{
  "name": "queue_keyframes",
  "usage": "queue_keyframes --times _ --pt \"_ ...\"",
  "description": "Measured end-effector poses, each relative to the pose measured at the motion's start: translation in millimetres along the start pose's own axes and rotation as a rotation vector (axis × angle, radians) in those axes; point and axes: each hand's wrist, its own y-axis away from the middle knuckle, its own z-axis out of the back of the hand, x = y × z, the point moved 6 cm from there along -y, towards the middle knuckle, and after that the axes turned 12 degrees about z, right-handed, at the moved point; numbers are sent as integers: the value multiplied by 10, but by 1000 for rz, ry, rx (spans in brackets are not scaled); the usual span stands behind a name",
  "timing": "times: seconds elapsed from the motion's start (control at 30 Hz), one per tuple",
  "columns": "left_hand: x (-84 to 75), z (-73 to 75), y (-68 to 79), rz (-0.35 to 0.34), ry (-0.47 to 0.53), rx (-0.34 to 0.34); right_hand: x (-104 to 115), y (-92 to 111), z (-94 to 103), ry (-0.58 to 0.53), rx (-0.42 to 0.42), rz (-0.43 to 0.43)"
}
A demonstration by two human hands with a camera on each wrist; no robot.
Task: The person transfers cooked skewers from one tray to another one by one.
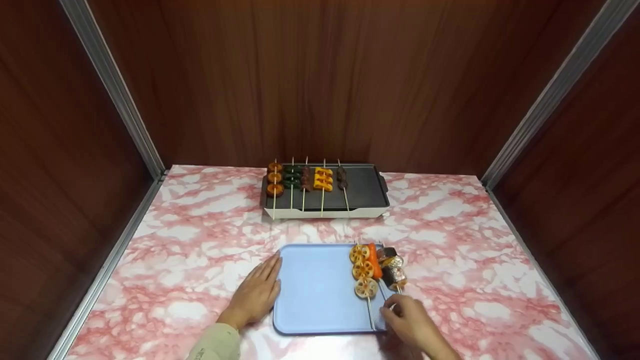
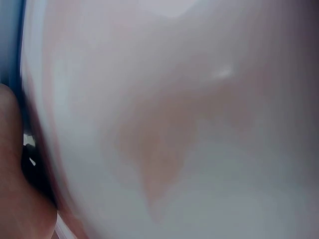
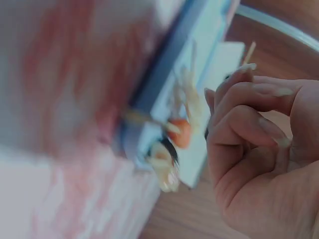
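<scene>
My left hand lies with fingers extended along the left rim of a light blue tray. At the tray's right side my right hand hovers close to the stick ends, its fingers loosely bent; the right wrist view shows these fingers with no stick between them. Beside it lie a lotus root skewer, an orange skewer, and a skewer of dark and silvery pieces. In the right wrist view the orange piece and the silvery piece are blurred.
Behind the tray stands a grill plate bearing several skewers, among them yellow pieces and round orange-brown slices. Dark wooden panels enclose the red-and-white marbled table at the back and sides.
</scene>
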Motion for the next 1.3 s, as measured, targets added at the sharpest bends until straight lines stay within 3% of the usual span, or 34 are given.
queue_keyframes --times 0.23,0.47,0.67,0.9,1.3 --pt "12 -2 1 9 -6 20 -114 -55 351 20 -63 -49" --pt "14 11 -2 6 -15 10 -348 -86 522 76 -94 -86" --pt "-17 42 4 2 20 5 -573 -72 449 3 -21 -121" --pt "-38 24 9 18 25 26 -696 -101 342 42 73 38" --pt "-22 32 -11 5 38 44 -871 -186 260 -204 187 -31"
